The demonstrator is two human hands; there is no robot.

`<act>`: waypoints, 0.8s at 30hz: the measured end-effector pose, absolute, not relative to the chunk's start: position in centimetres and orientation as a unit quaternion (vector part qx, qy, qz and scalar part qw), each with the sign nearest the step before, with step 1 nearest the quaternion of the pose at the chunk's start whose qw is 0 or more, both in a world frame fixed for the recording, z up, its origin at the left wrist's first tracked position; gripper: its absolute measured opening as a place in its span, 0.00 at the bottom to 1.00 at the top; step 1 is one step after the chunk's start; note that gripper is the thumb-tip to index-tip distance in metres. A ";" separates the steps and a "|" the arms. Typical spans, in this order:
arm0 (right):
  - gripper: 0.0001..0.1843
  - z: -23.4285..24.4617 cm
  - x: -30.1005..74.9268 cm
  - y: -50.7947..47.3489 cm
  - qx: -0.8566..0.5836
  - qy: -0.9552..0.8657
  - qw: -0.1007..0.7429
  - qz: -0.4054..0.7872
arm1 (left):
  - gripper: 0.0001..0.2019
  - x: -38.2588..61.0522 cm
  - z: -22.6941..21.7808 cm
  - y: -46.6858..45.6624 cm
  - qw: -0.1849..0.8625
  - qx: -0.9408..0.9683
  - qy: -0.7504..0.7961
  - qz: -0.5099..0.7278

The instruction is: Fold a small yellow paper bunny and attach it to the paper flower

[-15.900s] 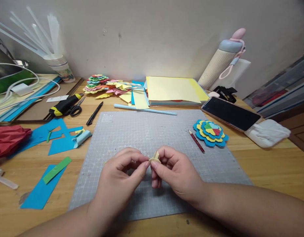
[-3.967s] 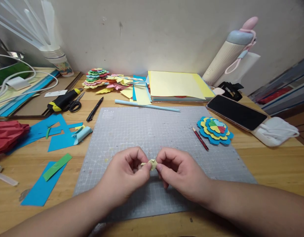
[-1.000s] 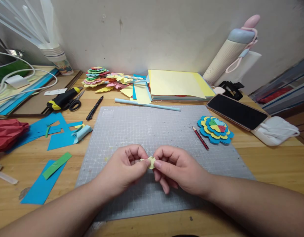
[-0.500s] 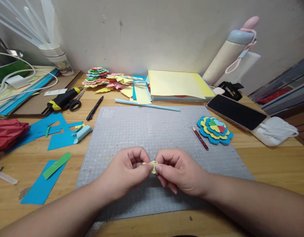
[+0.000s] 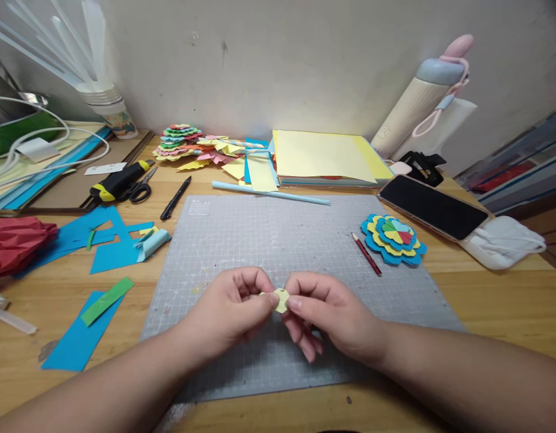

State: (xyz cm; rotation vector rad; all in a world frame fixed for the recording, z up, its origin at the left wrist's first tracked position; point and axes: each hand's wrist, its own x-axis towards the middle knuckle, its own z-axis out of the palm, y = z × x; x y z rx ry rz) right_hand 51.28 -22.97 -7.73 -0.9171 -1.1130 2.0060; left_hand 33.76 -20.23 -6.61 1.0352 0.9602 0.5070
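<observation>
Between both hands is a small pale yellow paper piece (image 5: 282, 300) with a notched edge, held over the grey cutting mat (image 5: 242, 240). My left hand (image 5: 242, 307) pinches its left side between thumb and index finger. On the other side, the thumb and index finger of my right hand (image 5: 327, 310) grip its right edge, with the lower fingers hanging loosely below. Part of the paper is covered by the fingertips. A layered paper flower (image 5: 394, 239) in blue, yellow, green and red lies to the right on the mat, beside a dark red pencil (image 5: 367, 254).
Left lie blue paper scraps (image 5: 74, 337), a green strip (image 5: 107, 300), scissors (image 5: 140, 189), a utility knife (image 5: 120, 181) and a black pen (image 5: 176, 198). Behind the mat are a light blue paper stick (image 5: 269, 193) and stacked yellow paper (image 5: 323, 153). A phone (image 5: 434, 204) lies right.
The fingers have shifted slightly on the yellow paper, showing more of its face. My right hand's lower fingers have dropped and spread a little. The view has moved slightly.
</observation>
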 end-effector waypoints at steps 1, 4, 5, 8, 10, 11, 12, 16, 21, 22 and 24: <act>0.15 -7.7 51.3 -23.0 -0.361 -0.432 0.324 0.760 | 0.15 33.8 -6.6 -20.2 0.731 0.473 0.436 0.229; 0.15 -7.5 51.2 -23.0 -0.387 -0.442 0.313 0.746 | 0.14 33.9 -6.6 -20.3 0.724 0.484 0.437 0.223; 0.15 -7.4 51.2 -23.0 -0.394 -0.444 0.310 0.743 | 0.14 33.9 -6.6 -20.3 0.721 0.489 0.438 0.222; 0.15 -7.3 51.2 -23.0 -0.410 -0.456 0.306 0.728 | 0.13 33.9 -6.6 -20.4 0.715 0.500 0.435 0.225; 0.17 -7.3 51.2 -22.9 -0.418 -0.476 0.316 0.706 | 0.13 33.9 -6.6 -20.5 0.717 0.505 0.425 0.226; 0.18 -7.2 51.2 -22.9 -0.421 -0.488 0.326 0.692 | 0.13 33.9 -6.5 -20.6 0.719 0.506 0.419 0.225; 0.18 -7.2 51.2 -22.9 -0.422 -0.501 0.335 0.677 | 0.12 33.9 -6.5 -20.6 0.723 0.507 0.413 0.222; 0.17 -7.2 51.4 -22.9 -0.421 -0.533 0.344 0.649 | 0.11 33.9 -6.3 -20.7 0.724 0.527 0.395 0.205; 0.13 -7.2 51.5 -22.9 -0.412 -0.517 0.332 0.673 | 0.11 33.6 -6.5 -20.6 0.728 0.531 0.390 0.190; 0.13 -7.2 51.5 -22.9 -0.407 -0.510 0.331 0.682 | 0.11 33.6 -6.6 -20.6 0.731 0.528 0.390 0.187; 0.13 -7.2 51.5 -22.8 -0.399 -0.496 0.329 0.697 | 0.11 33.5 -6.6 -20.6 0.735 0.523 0.389 0.187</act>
